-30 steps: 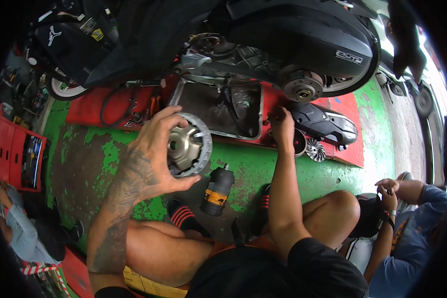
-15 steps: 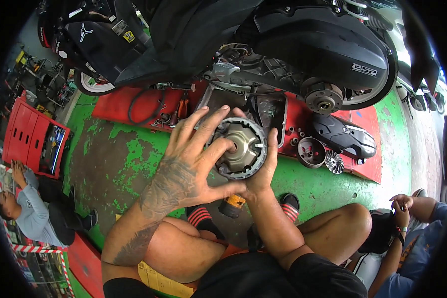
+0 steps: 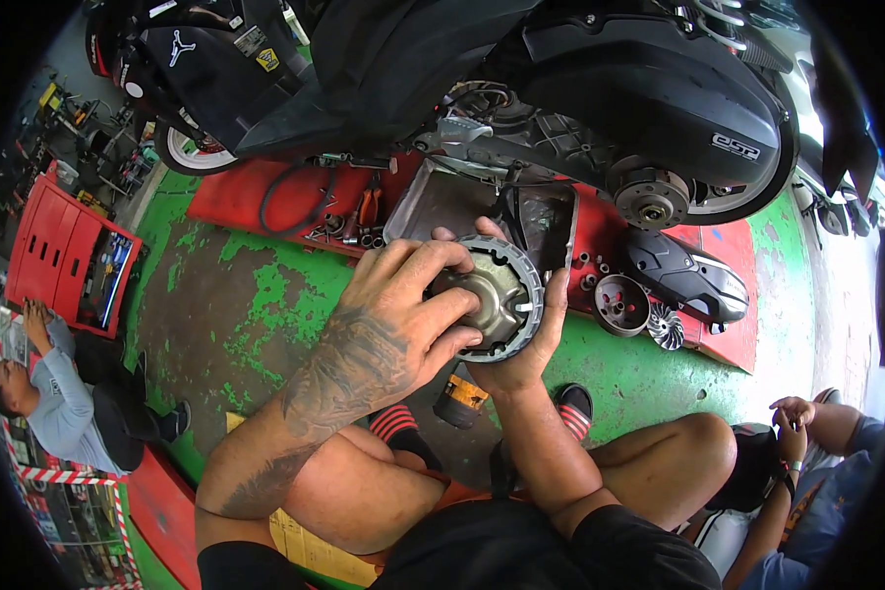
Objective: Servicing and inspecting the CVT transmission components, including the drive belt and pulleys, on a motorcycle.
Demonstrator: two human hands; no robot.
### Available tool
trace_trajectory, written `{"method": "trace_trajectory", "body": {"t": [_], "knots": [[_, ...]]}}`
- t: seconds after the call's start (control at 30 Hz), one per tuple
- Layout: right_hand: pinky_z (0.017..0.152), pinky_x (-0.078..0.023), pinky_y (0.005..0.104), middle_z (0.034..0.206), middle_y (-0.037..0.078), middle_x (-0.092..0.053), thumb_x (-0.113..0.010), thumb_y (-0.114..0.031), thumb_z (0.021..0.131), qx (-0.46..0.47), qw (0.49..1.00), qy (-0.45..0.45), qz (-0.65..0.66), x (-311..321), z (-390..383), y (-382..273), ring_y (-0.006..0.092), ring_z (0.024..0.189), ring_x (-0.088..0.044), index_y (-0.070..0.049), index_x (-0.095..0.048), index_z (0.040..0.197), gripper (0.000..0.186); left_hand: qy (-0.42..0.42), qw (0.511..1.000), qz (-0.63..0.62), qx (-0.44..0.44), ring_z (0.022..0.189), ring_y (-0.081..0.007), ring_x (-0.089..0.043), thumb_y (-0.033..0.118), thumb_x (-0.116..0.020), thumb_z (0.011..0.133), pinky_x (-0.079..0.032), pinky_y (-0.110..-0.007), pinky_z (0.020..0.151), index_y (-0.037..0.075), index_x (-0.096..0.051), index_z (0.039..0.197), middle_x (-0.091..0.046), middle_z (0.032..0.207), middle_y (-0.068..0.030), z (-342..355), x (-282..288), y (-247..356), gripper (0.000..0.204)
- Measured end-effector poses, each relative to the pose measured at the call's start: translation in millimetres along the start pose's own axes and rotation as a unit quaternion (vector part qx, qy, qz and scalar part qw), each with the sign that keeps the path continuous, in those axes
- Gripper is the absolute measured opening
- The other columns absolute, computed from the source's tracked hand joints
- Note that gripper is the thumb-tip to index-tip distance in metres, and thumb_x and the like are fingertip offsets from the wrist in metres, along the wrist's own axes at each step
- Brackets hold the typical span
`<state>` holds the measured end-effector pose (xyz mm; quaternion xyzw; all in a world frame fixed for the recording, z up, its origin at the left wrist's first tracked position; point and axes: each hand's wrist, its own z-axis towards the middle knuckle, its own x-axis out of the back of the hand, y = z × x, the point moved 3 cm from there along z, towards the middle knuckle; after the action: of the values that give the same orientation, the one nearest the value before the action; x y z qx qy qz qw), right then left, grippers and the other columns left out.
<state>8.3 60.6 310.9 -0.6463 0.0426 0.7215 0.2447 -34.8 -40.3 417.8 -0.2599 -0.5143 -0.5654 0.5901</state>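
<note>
In front of me is a round metal scooter variator point(image 3: 501, 285), tilted so that its silver ramp plate and toothed outer rim face up toward me. My right hand point(image 3: 535, 356) cups it from below and the right, thumb along the rim. With curled fingers, my left hand point(image 3: 395, 313) grips the plate near its centre, covering the middle and left part. Below it a yellow-and-black power tool point(image 3: 461, 397) rests on the floor between my feet; only part of it shows.
A black scooter point(image 3: 649, 88) stands ahead over a red platform point(image 3: 228, 197). On the platform are a metal tray point(image 3: 418, 208), pliers point(image 3: 369, 205), a clutch bell point(image 3: 621, 303), a fan plate point(image 3: 665, 326) and a black cover point(image 3: 693, 278). People sit at left point(image 3: 74, 403) and right point(image 3: 831, 492).
My left fingers have curled in and shifted on the plate, the thumb now up against its face. The variator has moved slightly right, and more of the power tool shows.
</note>
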Motion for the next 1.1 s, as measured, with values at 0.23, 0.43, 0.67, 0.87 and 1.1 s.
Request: {"method": "trace_trajectory", "body": {"t": [0.23,0.43,0.67,0.87,1.1], "knots": [[0.110,-0.043,0.0430,0.142,0.024,-0.050,-0.030,-0.079,0.092,-0.011,1.000,0.008,-0.010,-3.0,1.5,1.5,0.0340,0.129,-0.052,-0.003,-0.033,0.150,0.095,0.003,0.998,0.062,-0.020,0.119,-0.0280,-0.052,0.028,-0.078,0.076,-0.039,-0.046,0.100,0.011,-0.070,0.095,-0.058,0.122,-0.0040,-1.4,0.9,-1.4,0.027],[0.112,-0.040,0.0451,0.143,0.023,-0.050,-0.026,-0.074,0.095,-0.013,1.000,-0.009,-0.003,4.3,1.0,2.3,0.0342,0.132,-0.050,-0.003,-0.036,0.149,0.090,-0.003,0.998,0.056,-0.013,0.119,-0.0276,-0.052,0.028,-0.077,0.077,-0.039,-0.045,0.100,0.011,-0.069,0.094,-0.058,0.120,-0.0040,0.6,-0.5,-2.7,0.025],[0.098,-0.052,0.0411,0.127,0.014,-0.061,-0.033,-0.072,0.096,-0.064,0.998,0.022,0.018,17.7,3.9,8.6,0.0264,0.114,-0.061,-0.004,-0.041,0.147,0.085,-0.047,0.996,-0.058,0.048,0.111,-0.0279,-0.057,0.014,-0.080,0.075,-0.049,-0.039,0.092,0.003,-0.065,0.094,-0.056,0.116,-0.0081,-1.1,8.7,-22.0,0.027],[0.100,-0.050,0.0413,0.133,0.012,-0.058,-0.038,-0.079,0.088,-0.106,0.993,0.031,0.053,19.1,2.7,9.9,0.0257,0.119,-0.058,-0.007,-0.039,0.149,0.094,-0.044,0.977,-0.194,0.076,0.115,-0.0241,-0.056,0.011,-0.077,0.081,-0.048,-0.035,0.095,0.001,-0.063,0.100,-0.053,0.122,-0.0108,-2.7,2.4,-38.5,0.026],[0.098,-0.052,0.0427,0.126,0.011,-0.062,-0.055,-0.067,0.088,-0.130,0.989,0.074,0.007,23.2,7.5,10.4,0.0245,0.114,-0.063,-0.007,-0.045,0.144,0.082,-0.033,0.950,-0.284,0.124,0.110,-0.0220,-0.059,0.012,-0.073,0.088,-0.049,-0.035,0.093,0.001,-0.061,0.103,-0.053,0.119,-0.0105,-7.1,-7.7,-55.5,0.022]]}}
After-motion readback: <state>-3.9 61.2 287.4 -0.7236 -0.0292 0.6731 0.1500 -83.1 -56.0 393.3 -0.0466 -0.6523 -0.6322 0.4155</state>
